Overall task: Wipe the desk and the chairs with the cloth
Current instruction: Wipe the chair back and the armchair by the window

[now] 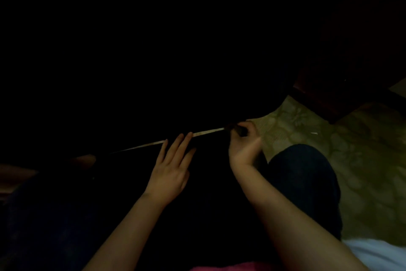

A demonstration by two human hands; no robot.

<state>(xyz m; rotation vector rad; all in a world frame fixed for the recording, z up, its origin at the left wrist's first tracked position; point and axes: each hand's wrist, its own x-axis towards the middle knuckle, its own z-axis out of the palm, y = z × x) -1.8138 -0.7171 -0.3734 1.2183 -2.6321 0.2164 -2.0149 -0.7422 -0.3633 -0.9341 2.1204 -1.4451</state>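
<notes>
Lying flat with its fingers straight and slightly spread, the left hand (pixel 170 169) rests on a dark surface (pixel 131 95) that fills most of the view and is too dim to name. Its fingertips reach a thin pale strip (pixel 153 143) that runs slantwise across this surface, rising from the left towards the right.

The right hand (pixel 243 143) is at the strip's right end, near the right edge of the dark surface. Its fingers are curled and its thumb and fingertips pinch a small dark object (pixel 238 130). The darkness hides whether this object is the cloth. The two hands are near each other but apart, both forearms bare.

Past the right edge of the dark surface lies a patterned yellow-green floor (pixel 362 161). On it, towards the upper right, stands the corner of a dark reddish wooden piece of furniture (pixel 329 99). The person's knee (pixel 305 180), in dark blue trousers, is just right of the right forearm. White fabric (pixel 377 253) shows in the bottom right corner, and a sliver of pink fabric (pixel 230 268) sits at the bottom edge
</notes>
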